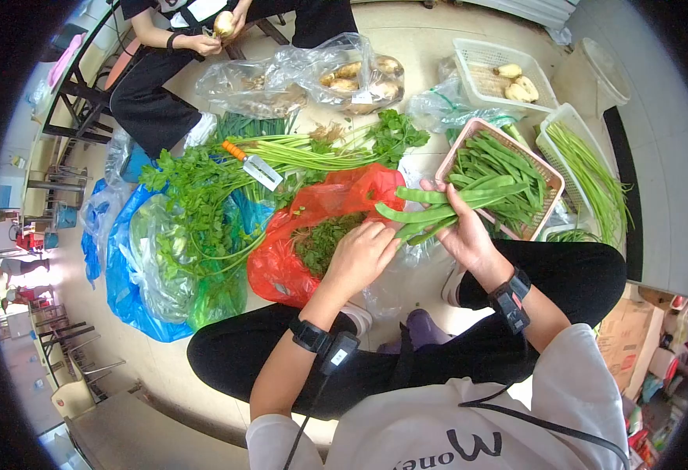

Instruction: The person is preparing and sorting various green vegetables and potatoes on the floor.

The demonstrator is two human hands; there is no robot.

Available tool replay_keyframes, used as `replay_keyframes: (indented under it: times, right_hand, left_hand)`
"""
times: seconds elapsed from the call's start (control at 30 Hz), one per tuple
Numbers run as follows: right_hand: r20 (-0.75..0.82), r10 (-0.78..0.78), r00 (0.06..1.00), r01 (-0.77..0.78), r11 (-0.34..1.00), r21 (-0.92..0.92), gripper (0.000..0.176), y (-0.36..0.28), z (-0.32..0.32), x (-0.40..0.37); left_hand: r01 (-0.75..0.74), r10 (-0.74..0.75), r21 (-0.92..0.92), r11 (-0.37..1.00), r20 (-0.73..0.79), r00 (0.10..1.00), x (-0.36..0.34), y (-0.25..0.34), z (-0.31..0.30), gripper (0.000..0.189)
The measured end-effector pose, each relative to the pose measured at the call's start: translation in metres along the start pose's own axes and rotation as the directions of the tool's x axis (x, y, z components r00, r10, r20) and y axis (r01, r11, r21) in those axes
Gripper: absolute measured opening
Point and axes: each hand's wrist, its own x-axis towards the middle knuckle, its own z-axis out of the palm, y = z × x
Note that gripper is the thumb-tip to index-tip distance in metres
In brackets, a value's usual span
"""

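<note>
My right hand [470,235] is closed around several flat green beans [430,211], which fan out to the left and right of the palm. My left hand [363,254] is curled, its fingertips pinched at the left end of a lower bean; the exact grip is partly hidden. Just behind the right hand, a pink basket [551,184] holds many more flat green beans [491,168]. Beyond the left hand lies an open red plastic bag [273,262] with leafy green trimmings [324,244] in it.
Celery [195,196] and an orange-handled peeler or knife [254,166] lie left, with blue bags [136,290]. Bagged root vegetables [352,78], a white basket [477,94] and a basket of long green stalks [583,153] stand behind. Another person's hands [214,39] hold a root vegetable.
</note>
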Motion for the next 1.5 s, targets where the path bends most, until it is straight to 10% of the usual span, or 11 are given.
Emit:
replay_keyframes:
  times: [0.17, 0.27, 0.37, 0.57, 0.8, 0.87, 1.0, 1.23, 1.5]
  right_hand:
    - [-0.011, -0.034, 0.999, 0.03, 0.966, -0.258, 0.025, 0.003, 0.012, -0.003]
    - [0.006, -0.015, 1.0, 0.016, 0.953, -0.303, 0.021, 0.002, 0.013, -0.003]
    - [0.014, -0.037, 0.999, 0.04, 0.947, -0.32, 0.024, 0.006, 0.014, -0.004]
    - [0.36, -0.141, 0.922, 0.338, 0.744, -0.576, 0.021, 0.016, 0.019, -0.015]
    - [0.072, -0.124, 0.99, 0.132, 0.983, -0.125, 0.021, -0.018, 0.022, -0.004]
    - [0.026, -0.099, 0.995, 0.101, 0.994, -0.048, 0.022, -0.018, 0.016, 0.0]
    - [-0.006, -0.085, 0.996, 0.085, 0.996, 0.004, 0.021, -0.016, 0.01, 0.002]
    - [0.002, -0.092, 0.996, 0.092, 0.996, -0.018, 0.021, -0.015, 0.007, 0.004]
    - [0.124, -0.005, 0.992, 0.021, 0.992, -0.127, 0.021, -0.003, 0.03, -0.016]
  left_hand:
    - [-0.057, 0.05, -0.046, 0.997, -0.141, 0.989, -0.001, -0.004, 0.002, 0.016]
    - [0.515, -0.39, -0.609, 0.603, 0.337, 0.857, -0.007, -0.008, 0.004, 0.016]
    - [0.498, -0.378, -0.636, 0.589, 0.328, 0.866, -0.007, -0.013, 0.009, 0.019]
    - [0.475, -0.454, 0.224, 0.851, -0.14, 0.88, -0.007, -0.017, 0.015, 0.024]
    - [0.561, -0.609, 0.403, 0.723, -0.011, 0.793, -0.019, -0.037, 0.003, 0.031]
    - [0.558, -0.551, -0.173, 0.811, 0.092, 0.829, -0.013, -0.034, 0.007, 0.035]
    - [0.469, -0.306, -0.793, 0.389, 0.369, 0.877, -0.002, -0.008, 0.011, 0.031]
    - [0.484, -0.258, -0.861, 0.155, 0.438, 0.861, -0.006, -0.003, 0.025, 0.023]
    - [0.542, -0.513, -0.68, 0.494, 0.276, 0.813, -0.007, -0.008, 0.032, 0.024]
